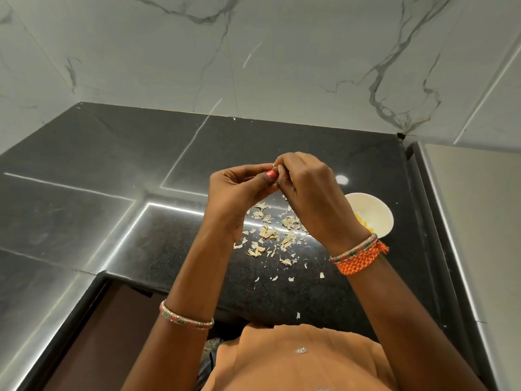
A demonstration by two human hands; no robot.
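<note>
**A:** How does one do this peeling step well?

**B:** With small movements, I think. The left hand (239, 190) should only steady the small pale dry-skinned piece (274, 165). The right hand (307, 187) should pull the skin away in short strips, using the nails and not force, so that the inside is not crushed. It also helps to hold the hands over one spot, so that what falls lands together.

**A:** And the fingers, how do they stand?

**B:** On both hands they are curled and almost closed. The fingertips (284, 162) of the two hands meet and pinch the piece between them. The left thumb (271, 174), which has a pink nail, presses on it from below. Very little of the piece shows, so I cannot tell how much skin is on it.

**A:** What lies around them?

**B:** Below the fingers, pale dry flakes of skin (270, 232) are scattered on the black polished stone counter (112, 165). To the right of the fingers and a little lower stands a round white bowl (379, 206) with some yellow bits (363, 221) inside. I suppose a peeled piece should go there. Beyond the fingers rises the white marble-patterned wall (282, 66).
</note>
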